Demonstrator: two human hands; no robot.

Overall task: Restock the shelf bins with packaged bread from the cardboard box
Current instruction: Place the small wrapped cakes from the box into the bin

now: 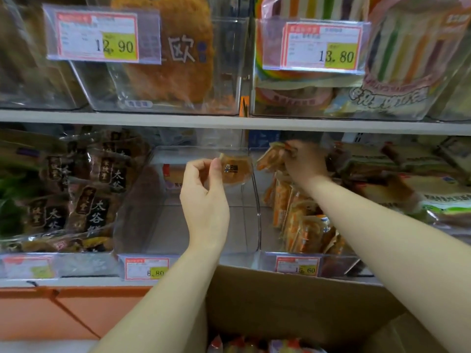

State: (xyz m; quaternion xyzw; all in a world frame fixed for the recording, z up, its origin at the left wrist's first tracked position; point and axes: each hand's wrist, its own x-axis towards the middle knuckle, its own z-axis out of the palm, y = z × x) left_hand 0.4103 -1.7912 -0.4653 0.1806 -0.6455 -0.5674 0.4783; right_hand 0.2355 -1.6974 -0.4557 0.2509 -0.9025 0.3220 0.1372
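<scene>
Left hand [204, 200] pinches a round glossy bread packet [235, 171]; right hand [303, 163] grips a crinkly orange packet [271, 159].

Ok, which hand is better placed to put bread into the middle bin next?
Left. The left hand pinches a bread packet right at the opening of the middle bin, while the right hand is occupied, apparently gripping orange packets in the neighbouring bin.

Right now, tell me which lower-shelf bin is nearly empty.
The middle bin, above the 8.80 tag, where the left hand pinches a bread pack: its floor is mostly bare. Its neighbours are stocked with dark packets and orange packs.
</scene>
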